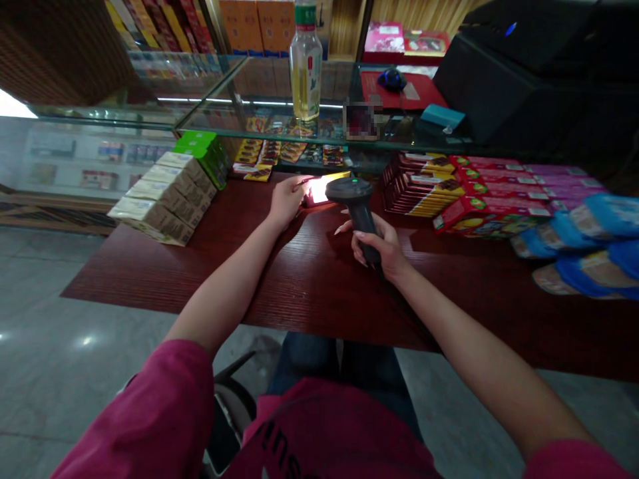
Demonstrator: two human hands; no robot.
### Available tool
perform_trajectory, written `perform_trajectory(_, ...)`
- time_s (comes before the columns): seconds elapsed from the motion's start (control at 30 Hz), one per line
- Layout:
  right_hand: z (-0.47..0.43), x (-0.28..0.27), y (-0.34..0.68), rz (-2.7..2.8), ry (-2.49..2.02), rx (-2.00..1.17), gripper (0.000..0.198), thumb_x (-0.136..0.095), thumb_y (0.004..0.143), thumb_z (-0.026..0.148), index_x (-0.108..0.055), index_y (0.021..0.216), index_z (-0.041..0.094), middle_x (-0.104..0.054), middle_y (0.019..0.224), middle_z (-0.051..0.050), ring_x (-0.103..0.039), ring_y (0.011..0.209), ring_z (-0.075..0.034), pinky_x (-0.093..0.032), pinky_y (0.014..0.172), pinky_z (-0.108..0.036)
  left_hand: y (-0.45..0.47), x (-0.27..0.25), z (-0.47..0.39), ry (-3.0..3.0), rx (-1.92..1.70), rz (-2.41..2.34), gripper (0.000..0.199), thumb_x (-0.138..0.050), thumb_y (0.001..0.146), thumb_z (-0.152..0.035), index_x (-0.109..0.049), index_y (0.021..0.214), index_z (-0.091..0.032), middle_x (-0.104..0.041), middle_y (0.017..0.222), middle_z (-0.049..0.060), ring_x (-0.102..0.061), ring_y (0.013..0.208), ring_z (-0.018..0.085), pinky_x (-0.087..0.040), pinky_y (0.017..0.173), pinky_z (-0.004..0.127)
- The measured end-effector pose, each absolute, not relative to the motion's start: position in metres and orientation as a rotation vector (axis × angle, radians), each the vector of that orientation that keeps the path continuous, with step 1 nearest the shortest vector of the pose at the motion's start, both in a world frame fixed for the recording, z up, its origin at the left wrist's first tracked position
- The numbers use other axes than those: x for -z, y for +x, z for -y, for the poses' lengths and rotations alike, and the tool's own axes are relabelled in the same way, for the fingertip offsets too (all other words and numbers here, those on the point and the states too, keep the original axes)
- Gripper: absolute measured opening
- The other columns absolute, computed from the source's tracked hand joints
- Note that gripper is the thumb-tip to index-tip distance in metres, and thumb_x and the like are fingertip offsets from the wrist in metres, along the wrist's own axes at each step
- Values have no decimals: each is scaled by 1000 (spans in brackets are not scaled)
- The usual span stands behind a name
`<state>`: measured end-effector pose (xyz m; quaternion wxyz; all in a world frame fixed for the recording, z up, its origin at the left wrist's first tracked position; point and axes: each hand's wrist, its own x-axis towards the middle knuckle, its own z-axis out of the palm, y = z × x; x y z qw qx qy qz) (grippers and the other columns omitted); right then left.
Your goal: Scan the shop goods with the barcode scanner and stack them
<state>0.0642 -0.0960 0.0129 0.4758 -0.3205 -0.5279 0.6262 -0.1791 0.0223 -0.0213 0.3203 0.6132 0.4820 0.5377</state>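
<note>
My right hand (377, 246) is wrapped round the handle of a black barcode scanner (352, 191), whose top shows a small green light. Bright light from its head falls on a flat packet (319, 190) just to its left. That packet, with a yellow edge, is pinched at its left end by my left hand (288, 201); glare hides most of its face. Stacked chocolate bars (422, 185) in brown and yellow wrappers lie to the right of the scanner. Similar yellow packets (257, 159) lie beyond my left hand.
Beige boxes (167, 193) and a green pack (202, 154) stand on the desk (294, 286) at left. Red boxes (492, 199) and blue-lidded tubs (589, 233) fill the right. A bottle (306, 66) stands on the glass counter (249, 86) behind, near a mouse (392, 80).
</note>
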Motion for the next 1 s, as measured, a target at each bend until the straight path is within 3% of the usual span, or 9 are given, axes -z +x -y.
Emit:
perform_trajectory(0.13,96,-13,63,1311,-798,-1471,32,-80,85,44,-65,105,25,-78,102,-5,-50,47,-8,-40,34,-25,-186,11,-23,1645,-1398,-1205,28,-64,102,-23,-79,124,-16,-83,125,9,-78,114,23,-62,102,35)
perform_trajectory(0.37,84,-11,59,1190,-810,-1378,29,-79,82,42,-62,98,27,-79,106,-3,-51,48,-9,-43,36,-26,-258,-2,-15,1989,-1113,-1175,30,-73,90,-22,-83,118,-16,-83,127,12,-76,124,29,-57,115,44)
perform_trajectory(0.57,63,-7,29,1166,-798,-1355,30,-80,79,40,-61,98,27,-80,102,-1,-52,48,-10,-47,39,-27,-295,-11,13,2335,-917,-1616,39,-64,98,-19,-82,128,-35,-78,140,1,-72,135,28,-52,122,44)
perform_trajectory(0.63,59,-6,15,1159,-785,-1365,30,-81,79,40,-61,97,27,-80,100,-1,-53,48,-10,-48,40,-28,-298,-16,19,2377,-978,-1700,39,-63,99,-17,-83,127,-38,-75,145,-1,-69,140,27,-51,123,44)
perform_trajectory(0.8,59,-6,-3,1230,-783,-1407,29,-82,80,38,-62,96,26,-79,101,-2,-54,49,-10,-49,41,-29,-309,-15,13,2142,-1355,-1833,40,-55,99,-11,-84,120,-31,-72,150,1,-68,142,23,-52,123,41)
perform_trajectory(1.0,61,-8,0,1287,-801,-1414,26,-83,83,37,-64,98,27,-78,106,-4,-53,51,-10,-48,41,-29,-326,1,-10,1891,-1452,-2035,44,-54,93,-6,-84,117,-27,-76,144,5,-71,138,29,-49,125,49)
